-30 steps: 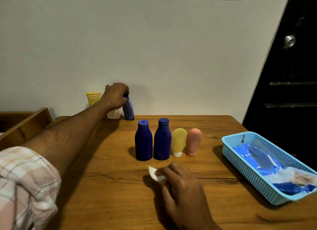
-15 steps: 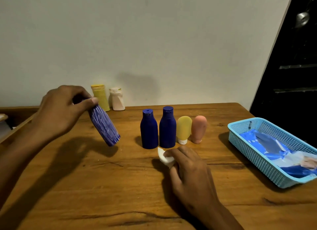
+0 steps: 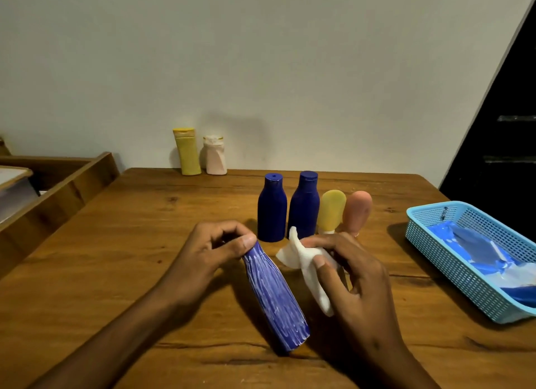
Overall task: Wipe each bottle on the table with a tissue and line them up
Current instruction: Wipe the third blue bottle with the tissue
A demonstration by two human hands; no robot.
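- My left hand (image 3: 213,254) grips the striped blue bottle (image 3: 274,297) by its neck end, thumb and fingers curled round the top; the bottle tilts, its base pointing toward me and to the right, above the wooden table (image 3: 145,243). I cannot tell whether the base touches the wood.
- My right hand (image 3: 355,281) pinches a white tissue (image 3: 306,265) between thumb and fingers, just beside the striped bottle's right side; the tissue hangs crumpled and I cannot tell if it touches the bottle.
- Behind my hands, four bottles stand in a row, close together: a dark blue bottle (image 3: 271,211) with a small hole in its cap, a second dark blue bottle (image 3: 303,204) to its right, then a yellow tube (image 3: 331,209) standing on its white cap, then a pink tube (image 3: 356,210) leaning a little to the right.
- At the far edge, against the wall, a yellow bottle (image 3: 187,152) and a pale pink bottle (image 3: 214,156) stand upright side by side, well apart from the row.
- On the right sits a light blue basket (image 3: 452,261) with a blue and white packet (image 3: 475,251) lying inside.
- To the left, a wooden frame (image 3: 58,185) adjoins the table.
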